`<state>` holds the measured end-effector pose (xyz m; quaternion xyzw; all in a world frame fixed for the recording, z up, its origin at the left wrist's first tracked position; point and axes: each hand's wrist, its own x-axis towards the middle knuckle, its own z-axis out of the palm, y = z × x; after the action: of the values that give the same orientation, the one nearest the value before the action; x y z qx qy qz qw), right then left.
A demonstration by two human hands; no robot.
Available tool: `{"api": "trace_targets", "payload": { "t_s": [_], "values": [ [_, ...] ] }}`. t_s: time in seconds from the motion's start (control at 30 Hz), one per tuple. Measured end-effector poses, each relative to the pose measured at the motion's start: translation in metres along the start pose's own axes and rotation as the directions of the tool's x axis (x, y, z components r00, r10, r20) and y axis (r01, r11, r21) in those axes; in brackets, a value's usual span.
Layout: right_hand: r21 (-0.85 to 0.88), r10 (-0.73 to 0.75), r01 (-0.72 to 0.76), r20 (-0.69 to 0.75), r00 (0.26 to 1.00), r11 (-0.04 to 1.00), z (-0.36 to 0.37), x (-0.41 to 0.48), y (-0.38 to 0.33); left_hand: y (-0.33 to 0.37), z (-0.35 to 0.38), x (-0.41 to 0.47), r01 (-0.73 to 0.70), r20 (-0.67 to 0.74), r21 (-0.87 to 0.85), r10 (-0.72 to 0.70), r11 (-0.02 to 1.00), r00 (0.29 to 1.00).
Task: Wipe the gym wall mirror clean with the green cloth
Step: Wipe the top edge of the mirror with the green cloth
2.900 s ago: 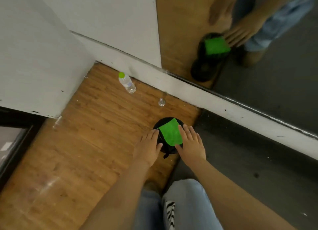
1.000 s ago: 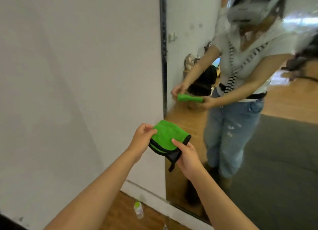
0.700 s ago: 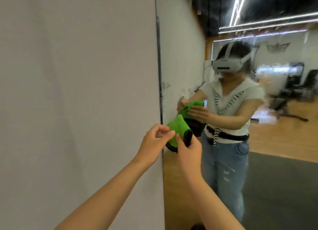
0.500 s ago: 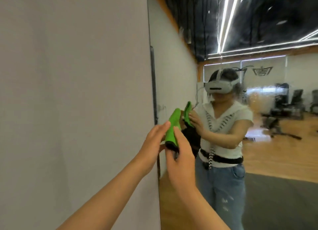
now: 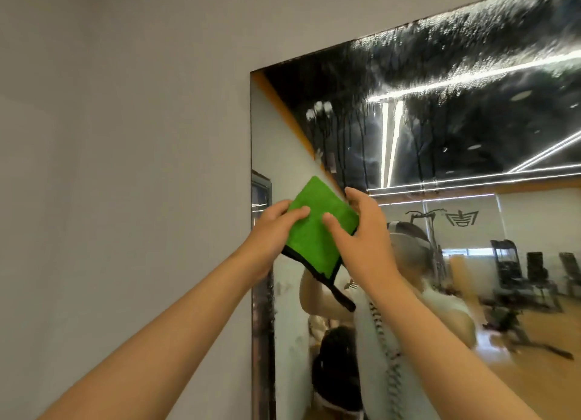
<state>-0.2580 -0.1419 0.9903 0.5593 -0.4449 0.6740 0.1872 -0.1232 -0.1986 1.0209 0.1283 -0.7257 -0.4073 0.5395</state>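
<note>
Both hands now hold the green cloth [image 5: 317,231] up in front of the upper left part of the mirror [image 5: 471,199], flat side toward the camera. Half a second ago it was lower and turned edge-on. The left hand [image 5: 276,231] pinches its left corner, and the right hand [image 5: 361,231] grips its right edge, thumb on the front. The lift is done, so wiping looks ready to begin, probably at the top, where drops and runs streak the glass. Whether the cloth already touches the glass I cannot tell. The fingers behind the cloth are hidden, the mirror's right and lower parts run out of view, and the reflection is blurred. The grey wall [image 5: 125,168] lies to the left.
</note>
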Motion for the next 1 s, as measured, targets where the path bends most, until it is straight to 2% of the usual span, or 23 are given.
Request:
{"api": "trace_targets", "payload": {
  "t_s": [0.1, 0.3, 0.43, 0.53, 0.6, 0.67, 0.83, 1.0],
  "values": [
    [0.04, 0.008, -0.01, 0.051, 0.999, 0.999, -0.011, 0.043, -0.004, 0.017, 0.003, 0.026, -0.086, -0.002, 0.025, 0.086, 0.996, 0.996],
    [0.037, -0.089, 0.09, -0.028, 0.996, 0.995, -0.015, 0.095, -0.008, 0.031, -0.004, 0.064, -0.188, 0.002, 0.093, 0.189, 0.978, 0.982],
    [-0.04, -0.171, 0.168, -0.08, 0.982, 0.985, -0.009, 0.117, -0.016, 0.032, -0.011, 0.088, -0.273, -0.058, 0.095, 0.28, 0.957, 0.958],
    [-0.131, -0.251, 0.235, -0.129, 0.959, 0.963, 0.003, 0.128, -0.023, 0.033, -0.017, 0.103, -0.374, -0.126, 0.086, 0.383, 0.923, 0.915],
    [-0.2, -0.311, 0.281, -0.142, 0.94, 0.939, 0.013, 0.135, -0.026, 0.033, -0.022, 0.114, -0.458, -0.164, 0.159, 0.481, 0.875, 0.862],
    [-0.27, -0.378, 0.333, -0.138, 0.915, 0.904, 0.022, 0.143, -0.028, 0.032, -0.028, 0.125, -0.511, -0.182, 0.267, 0.563, 0.817, 0.806],
    [-0.469, -0.493, 0.406, -0.075, 0.867, 0.784, 0.05, 0.169, -0.03, 0.022, -0.044, 0.154, -0.598, -0.137, 0.388, 0.686, 0.701, 0.715],
    [-0.711, -0.513, 0.432, 0.117, 0.851, 0.555, 0.081, 0.19, -0.03, 0.003, -0.064, 0.186, -0.617, -0.126, 0.46, 0.735, 0.638, 0.666]
  ]
}}
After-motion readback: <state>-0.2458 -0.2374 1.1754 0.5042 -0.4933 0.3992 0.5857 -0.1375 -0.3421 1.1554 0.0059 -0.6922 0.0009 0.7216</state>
